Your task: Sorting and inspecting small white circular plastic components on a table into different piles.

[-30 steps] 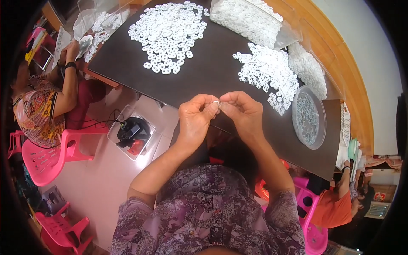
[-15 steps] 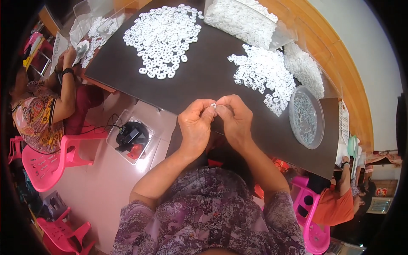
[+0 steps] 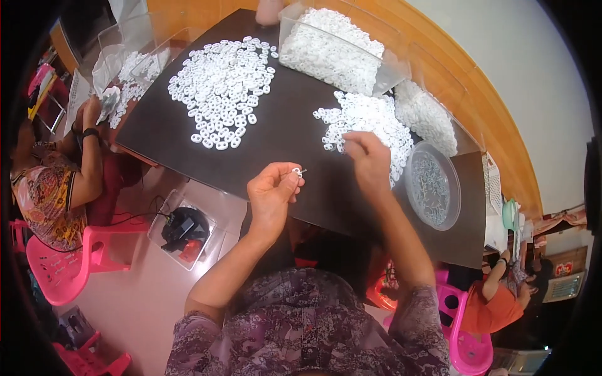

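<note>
My left hand is closed in a pinch over the dark table, holding a small white plastic piece with rounded holes. A thin metal screw seems to stick out of its right side. My right hand is over the left part of the right-hand pile of small white pieces. Its thumb and forefinger reach to the left, slightly apart, and I make out nothing between them. On the table's left side lies a pile of larger white two-holed oval pieces.
A round clear tub of screws stands right of my right hand. Behind are a clear bin of white pieces and a heap of bagged white pieces. People sit at left and right, near pink chairs.
My hands were together at the small white piece. The right hand has moved away to the right-hand pile; the left keeps the piece, now lower and further left. The view has shifted.
</note>
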### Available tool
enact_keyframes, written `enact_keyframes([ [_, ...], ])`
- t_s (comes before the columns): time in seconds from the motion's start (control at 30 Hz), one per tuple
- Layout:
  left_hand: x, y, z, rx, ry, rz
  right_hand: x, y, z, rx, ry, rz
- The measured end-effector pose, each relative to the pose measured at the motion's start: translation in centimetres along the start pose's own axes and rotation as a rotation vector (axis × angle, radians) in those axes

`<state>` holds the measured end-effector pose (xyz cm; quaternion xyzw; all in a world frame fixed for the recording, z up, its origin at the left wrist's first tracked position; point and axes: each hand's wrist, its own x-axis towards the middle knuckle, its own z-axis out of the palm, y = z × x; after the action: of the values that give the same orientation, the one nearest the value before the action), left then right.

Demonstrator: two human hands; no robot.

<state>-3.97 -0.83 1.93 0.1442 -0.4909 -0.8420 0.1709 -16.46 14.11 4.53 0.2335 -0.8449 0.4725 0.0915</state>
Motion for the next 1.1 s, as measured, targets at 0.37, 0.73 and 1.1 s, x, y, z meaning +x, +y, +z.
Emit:
enact_keyframes([
  [0.37,-0.2,-0.6,0.0,0.037,-0.026,0.027,8.1,2.0,4.5,-0.788,-0.156,-0.42],
  [0.73,-0.1,-0.6,-0.6,-0.044,-0.026,0.046,4.2,-0.2,3.5,-0.419,-0.067,-0.579],
  [1.1,-1.6,1.0,-1.3,-0.051,0.041,0.066,-0.5,-1.4,2.7,-0.474,-0.235,-0.711],
])
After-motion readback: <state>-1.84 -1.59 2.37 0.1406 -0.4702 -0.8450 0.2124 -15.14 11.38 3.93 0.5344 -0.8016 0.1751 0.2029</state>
